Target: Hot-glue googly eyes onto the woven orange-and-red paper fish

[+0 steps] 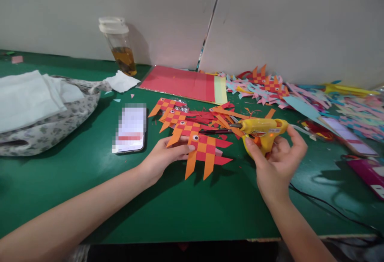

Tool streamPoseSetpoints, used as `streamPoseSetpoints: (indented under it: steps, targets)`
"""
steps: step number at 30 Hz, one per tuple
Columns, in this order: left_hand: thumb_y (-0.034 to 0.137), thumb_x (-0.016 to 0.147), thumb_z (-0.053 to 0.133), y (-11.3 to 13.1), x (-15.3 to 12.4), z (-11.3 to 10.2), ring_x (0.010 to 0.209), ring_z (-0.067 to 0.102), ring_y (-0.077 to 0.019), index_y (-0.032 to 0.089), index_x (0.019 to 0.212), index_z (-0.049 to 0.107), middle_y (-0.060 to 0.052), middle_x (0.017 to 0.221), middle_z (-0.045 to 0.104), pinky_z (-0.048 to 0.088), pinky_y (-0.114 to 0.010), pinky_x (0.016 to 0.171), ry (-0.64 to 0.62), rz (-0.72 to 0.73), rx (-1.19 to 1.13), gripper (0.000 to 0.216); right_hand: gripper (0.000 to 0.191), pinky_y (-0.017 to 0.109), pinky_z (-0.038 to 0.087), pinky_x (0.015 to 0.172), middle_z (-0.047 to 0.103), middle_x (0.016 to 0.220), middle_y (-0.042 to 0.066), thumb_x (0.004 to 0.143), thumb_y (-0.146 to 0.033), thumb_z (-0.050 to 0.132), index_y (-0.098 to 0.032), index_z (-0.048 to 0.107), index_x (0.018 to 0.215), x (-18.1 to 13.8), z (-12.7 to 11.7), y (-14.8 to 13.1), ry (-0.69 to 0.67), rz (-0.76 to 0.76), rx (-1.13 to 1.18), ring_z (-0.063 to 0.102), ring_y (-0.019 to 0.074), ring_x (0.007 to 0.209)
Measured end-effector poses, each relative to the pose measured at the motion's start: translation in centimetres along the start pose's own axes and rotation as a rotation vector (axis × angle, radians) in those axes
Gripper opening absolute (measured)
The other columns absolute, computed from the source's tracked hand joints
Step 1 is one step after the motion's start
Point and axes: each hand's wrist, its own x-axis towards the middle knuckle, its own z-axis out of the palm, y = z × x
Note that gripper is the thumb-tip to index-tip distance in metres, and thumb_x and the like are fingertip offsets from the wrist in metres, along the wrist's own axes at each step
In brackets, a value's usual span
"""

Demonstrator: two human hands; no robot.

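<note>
- Fingers of the left hand (165, 152) are clamped on a woven orange-and-red paper fish (205, 148), the thumb on top below its round eye, the other fingers mostly hidden underneath.
- Fingers of the right hand (277, 164) are wrapped around a yellow glue gun (261, 127); whether they press its trigger, I cannot tell. An orange light (271, 135) glows on its body.
- Held above the table (192, 214), between its near and far edges, the fish has its tails pointing right. The gun's nozzle points left, apart from the fish.
- Three more woven fish (177, 116) lie in a slanting row behind the held one, towards the table's far edge, with red paper strips (199, 116) beside them.
- Left of this row lies a phone (132, 128), its lit screen blurred out.
- Along the far edge stand or lie a lidded cup (121, 50) of amber liquid, a crumpled white tissue (123, 82), a sheaf of red paper (183, 82) and, further right, a heap of pastel paper pieces (240, 88) with more orange-and-red fish (265, 81).
- A patterned cloth bag (75, 120) sits at the left.
- A black cord (330, 204) runs towards the near edge at the right.
</note>
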Motion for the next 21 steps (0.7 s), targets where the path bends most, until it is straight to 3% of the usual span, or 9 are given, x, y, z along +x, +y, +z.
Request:
streamPoseSetpoints:
  steps: [5,8,13,21]
  targets:
    - [0.031,0.063,0.079,-0.01,0.0,-0.03,0.078,0.062,-0.0135,0.016,0.08,0.069,-0.002,0.081,0.067,0.05,-0.025,0.076,-0.038,0.011,0.016,0.024,0.075,0.038,0.054,0.074,0.057,0.101,0.004,0.064,-0.029,0.077,-0.031,0.035,0.127,-0.01,0.02,-0.06,0.005,0.024,0.029,0.062,0.0208,0.087]
    - [0.038,0.069,0.073,-0.01,0.04,-0.04,0.071,0.06,-0.0113,0.015,0.07,0.068,-0.002,0.073,0.065,0.049,-0.023,0.072,-0.059,0.004,-0.014,0.023,0.078,0.037,0.054,0.073,0.057,0.1,0.004,0.062,-0.027,0.078,-0.03,0.036,0.127,-0.01,0.05,-0.09,0.008,0.031,0.051,0.062,0.0199,0.085]
    - [0.034,0.068,0.074,-0.04,0.08,-0.02,0.054,0.05,-0.0057,0.016,0.054,0.059,0.005,0.055,0.051,0.045,-0.018,0.06,-0.01,0.004,-0.043,0.027,0.08,0.038,0.053,0.075,0.057,0.1,0.004,0.063,-0.028,0.077,-0.027,0.033,0.13,-0.03,0.13,-0.03,-0.003,0.041,0.033,0.062,0.0187,0.085]
    - [0.029,0.068,0.073,-0.19,0.07,0.08,0.058,0.05,-0.0074,0.016,0.057,0.061,0.002,0.061,0.056,0.043,-0.019,0.06,0.02,0.003,-0.018,0.021,0.081,0.038,0.052,0.077,0.057,0.103,0.005,0.062,-0.032,0.077,-0.026,0.034,0.131,0.22,-0.28,0.61,-0.051,0.102,-0.047,0.062,0.0193,0.089]
